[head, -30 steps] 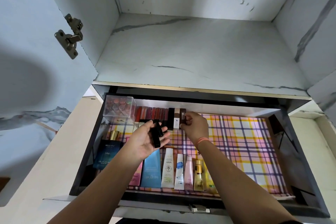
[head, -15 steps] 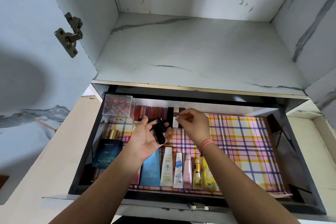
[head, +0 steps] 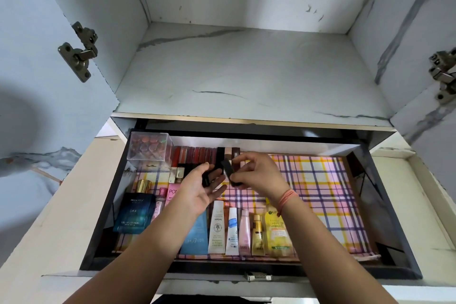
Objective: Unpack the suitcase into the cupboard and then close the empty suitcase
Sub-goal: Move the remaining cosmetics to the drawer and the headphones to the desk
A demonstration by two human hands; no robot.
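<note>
Above the drawer (head: 320, 269) the right hand (head: 257, 175) pinched a black lipstick tube (head: 231, 173) by its sides — light, hard, probably slick — while the left hand (head: 201, 194), palm up, held a second tube (head: 206, 178) under its thumb.

Your drawer liner (head: 320, 192) is plaid: pink, yellow and purple on white. The cupboard (head: 246, 69) above is white marble with grey veins. Lower left, the cologne bottle (head: 134, 212) is deep blue. The tube (head: 230, 173) pinched in your right hand (head: 259, 175) seems black, like the piece (head: 206, 179) in your left hand (head: 204, 192). The wrist thread (head: 287, 197) is orange.
</note>
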